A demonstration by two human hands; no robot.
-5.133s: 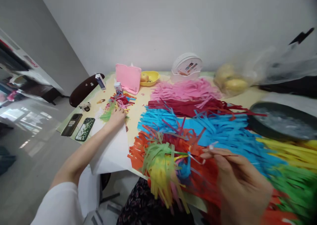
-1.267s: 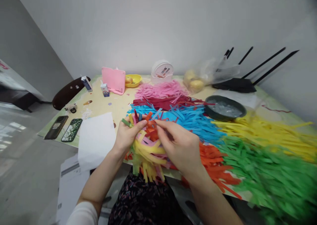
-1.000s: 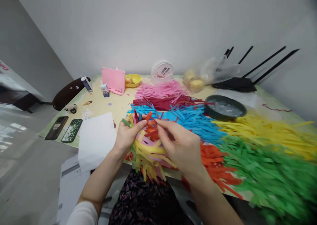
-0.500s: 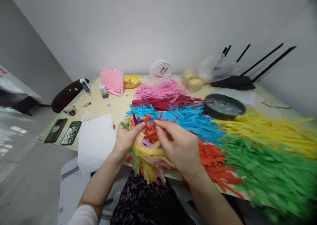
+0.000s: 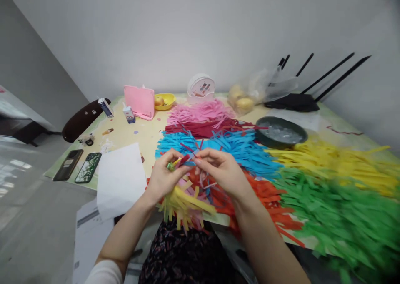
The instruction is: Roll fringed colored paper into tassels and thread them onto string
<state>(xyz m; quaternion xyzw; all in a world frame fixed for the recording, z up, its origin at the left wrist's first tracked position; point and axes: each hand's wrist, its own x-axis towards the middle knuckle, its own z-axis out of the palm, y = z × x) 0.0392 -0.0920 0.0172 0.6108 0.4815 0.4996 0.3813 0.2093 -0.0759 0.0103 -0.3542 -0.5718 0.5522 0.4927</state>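
Note:
My left hand (image 5: 165, 173) is closed around a bundle of multicoloured fringed strips (image 5: 184, 202), with yellow, pink and green among them. The bundle's loose ends hang down past the table edge above my lap. Close beside it, my right hand (image 5: 223, 171) pinches at the top of the bundle, where a dark red and a blue strip show between the fingertips. What exactly the right fingertips grip is too small to tell. Blue strips (image 5: 243, 150) lie just behind the hands, and orange-red strips (image 5: 264, 196) lie under and beside the right hand.
Pink (image 5: 200, 112), dark red (image 5: 200, 129), yellow (image 5: 343, 163) and green strips (image 5: 340, 217) cover the table. A dark bowl (image 5: 264, 140) holds clear pieces. White paper (image 5: 121, 179), two phones (image 5: 89, 167), a pink tablet case (image 5: 139, 101) and a black router (image 5: 293, 102) lie around.
My hands have come closer together at the top of the bundle. An orange strip stood up at the left thumb before; now dark red and blue ones show there.

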